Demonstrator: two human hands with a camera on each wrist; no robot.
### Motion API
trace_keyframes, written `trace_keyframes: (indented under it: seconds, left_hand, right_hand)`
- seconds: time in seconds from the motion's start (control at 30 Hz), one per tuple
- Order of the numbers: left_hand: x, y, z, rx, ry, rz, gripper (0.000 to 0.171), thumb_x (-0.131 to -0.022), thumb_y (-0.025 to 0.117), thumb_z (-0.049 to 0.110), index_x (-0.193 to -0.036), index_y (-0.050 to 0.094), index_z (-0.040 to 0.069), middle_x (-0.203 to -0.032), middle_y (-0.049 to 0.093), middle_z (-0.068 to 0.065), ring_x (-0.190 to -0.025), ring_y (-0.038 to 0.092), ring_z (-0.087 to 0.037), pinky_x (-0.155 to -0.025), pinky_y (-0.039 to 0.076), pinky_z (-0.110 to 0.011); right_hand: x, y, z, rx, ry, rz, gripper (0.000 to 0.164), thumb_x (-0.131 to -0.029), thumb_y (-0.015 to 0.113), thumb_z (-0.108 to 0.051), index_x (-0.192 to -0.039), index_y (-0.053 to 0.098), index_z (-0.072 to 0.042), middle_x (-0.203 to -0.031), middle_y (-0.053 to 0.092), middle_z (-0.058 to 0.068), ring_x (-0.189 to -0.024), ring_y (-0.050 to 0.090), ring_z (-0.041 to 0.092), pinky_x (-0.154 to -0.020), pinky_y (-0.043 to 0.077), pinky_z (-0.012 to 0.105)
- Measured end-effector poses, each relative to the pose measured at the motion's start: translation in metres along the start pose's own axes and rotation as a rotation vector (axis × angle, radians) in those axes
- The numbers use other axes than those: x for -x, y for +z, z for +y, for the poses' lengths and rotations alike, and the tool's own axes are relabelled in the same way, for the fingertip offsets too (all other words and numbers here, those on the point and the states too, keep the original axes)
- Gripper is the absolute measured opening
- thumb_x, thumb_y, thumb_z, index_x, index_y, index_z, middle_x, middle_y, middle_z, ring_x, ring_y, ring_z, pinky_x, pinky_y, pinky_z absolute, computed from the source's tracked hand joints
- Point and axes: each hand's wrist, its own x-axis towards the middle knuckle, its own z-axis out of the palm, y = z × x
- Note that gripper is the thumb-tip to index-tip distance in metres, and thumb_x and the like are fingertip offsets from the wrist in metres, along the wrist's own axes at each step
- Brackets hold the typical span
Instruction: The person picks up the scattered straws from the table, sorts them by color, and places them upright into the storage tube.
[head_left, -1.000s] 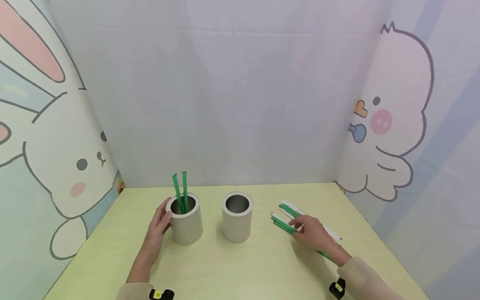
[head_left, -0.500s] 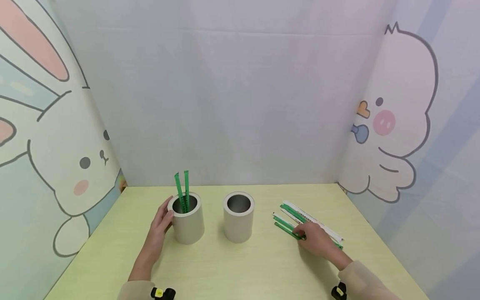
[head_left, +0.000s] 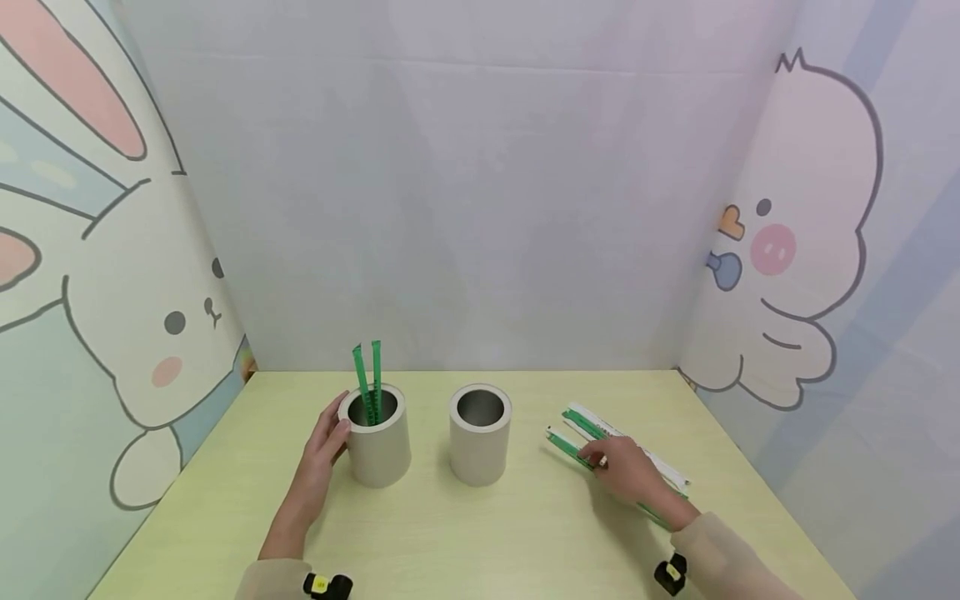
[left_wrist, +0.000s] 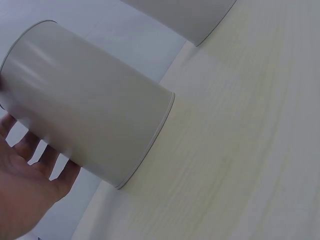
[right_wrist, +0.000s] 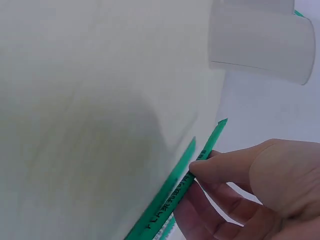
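Note:
My left hand (head_left: 317,462) holds the side of a whitish-grey cylindrical canister (head_left: 381,457), thumb near the rim and fingers along its far side. Two green-wrapped straws (head_left: 362,372) stand in that canister, leaning slightly. In the left wrist view, my fingers curve against the canister wall (left_wrist: 95,95). On the right, my right hand (head_left: 628,472) is over a group of wrapped straws. The right wrist view shows its thumb and fingers pinching a green-wrapped straw (right_wrist: 172,200) with dark printing. Another green straw (right_wrist: 184,159) lies right beside it.
A second matching canister (head_left: 478,457) stands to the right of the held one, with no straws showing in it. White-wrapped straws (head_left: 670,472) and a green straw (head_left: 579,418) lie on the pale wooden table (head_left: 420,542). Cartoon-printed cloth walls (head_left: 465,208) surround the table.
My right hand has shifted slightly among the straws, and the nearest green straw no longer shows apart from the others. The left hand keeps its hold on the canister. The view has drifted a little.

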Motion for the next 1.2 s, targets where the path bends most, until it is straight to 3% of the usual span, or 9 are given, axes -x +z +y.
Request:
trace_keyframes:
  seconds: [0.17,0.43,0.6,0.73,0.83,1.2]
  left_hand:
    - [0.0,0.001,0.0,0.003,-0.001,0.0,0.063,-0.116,0.037,0.044,-0.172,0.016,0.024,-0.177,0.016,-0.009,-0.162,0.011,-0.038,-0.126,0.011,-0.073]
    - [0.0,0.002,0.0,0.005,-0.004,-0.001,0.063,-0.116,0.038,0.044,-0.172,0.016,0.025,-0.176,0.016,-0.008,-0.162,0.011,-0.037,-0.126,0.011,-0.073]
    - [0.0,0.003,-0.001,0.016,-0.009,0.0,0.063,-0.116,0.038,0.043,-0.172,0.016,0.024,-0.176,0.017,-0.008,-0.162,0.011,-0.036,-0.126,0.011,-0.073]
    - [-0.001,0.004,-0.001,0.021,-0.014,0.001,0.063,-0.116,0.039,0.044,-0.172,0.017,0.024,-0.176,0.017,-0.009,-0.162,0.012,-0.036,-0.127,0.011,-0.072]
    - [-0.001,0.004,0.0,0.017,-0.014,0.001,0.064,-0.116,0.039,0.044,-0.172,0.017,0.024,-0.176,0.017,-0.009,-0.162,0.012,-0.036,-0.127,0.012,-0.071]
    - [0.001,0.001,0.002,-0.001,-0.013,0.004,0.064,-0.116,0.038,0.044,-0.172,0.015,0.022,-0.177,0.015,-0.01,-0.163,0.011,-0.039,-0.126,0.012,-0.073]
  right_hand:
    - [-0.018,-0.017,-0.015,-0.103,0.032,0.024,0.028,-0.09,0.072,0.009,-0.114,0.08,-0.004,-0.095,0.076,0.007,-0.076,0.067,0.011,-0.066,0.056,0.026]
    - [-0.048,-0.041,-0.057,-0.303,0.119,0.122,0.031,-0.099,0.072,-0.004,-0.13,0.074,-0.011,-0.11,0.074,0.004,-0.096,0.073,0.02,-0.076,0.062,0.031]
    - [-0.071,-0.054,-0.095,-0.527,0.127,0.163,0.037,-0.1,0.072,-0.006,-0.137,0.069,-0.011,-0.115,0.072,0.009,-0.102,0.072,0.024,-0.082,0.064,0.033]
    - [-0.088,-0.059,-0.123,-0.725,0.11,0.177,0.039,-0.102,0.071,-0.006,-0.14,0.067,-0.01,-0.119,0.069,0.014,-0.102,0.07,0.025,-0.091,0.064,0.043]
    - [-0.101,-0.059,-0.14,-0.848,0.102,0.189,0.041,-0.102,0.07,-0.004,-0.142,0.065,-0.01,-0.123,0.066,0.016,-0.103,0.069,0.025,-0.095,0.063,0.048]
    - [-0.155,-0.033,-0.203,-1.142,-0.02,0.266,0.041,-0.101,0.07,-0.002,-0.141,0.064,-0.007,-0.122,0.065,0.011,-0.105,0.07,0.021,-0.095,0.063,0.041]
